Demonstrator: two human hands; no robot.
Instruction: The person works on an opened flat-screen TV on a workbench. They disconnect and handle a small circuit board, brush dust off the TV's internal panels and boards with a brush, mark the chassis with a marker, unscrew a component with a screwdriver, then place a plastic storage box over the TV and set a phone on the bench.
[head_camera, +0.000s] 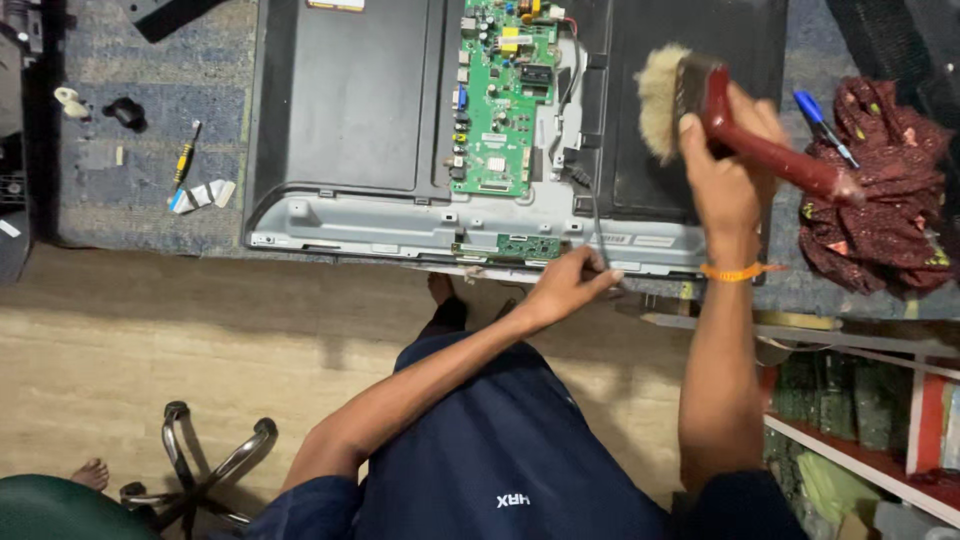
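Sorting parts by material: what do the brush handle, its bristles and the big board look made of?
Brush handle: glossy red, probably painted wood or plastic. Bristles: pale tan, fluffy, natural or synthetic fibre. Circuit board: green laminate with metal connectors and components.

Pale wood-look floor (150, 340) in the near part, blue-grey mat (150, 150) at far left. Chair base with castors (205, 470) near left. White shelving with red trim (870, 440) near right.
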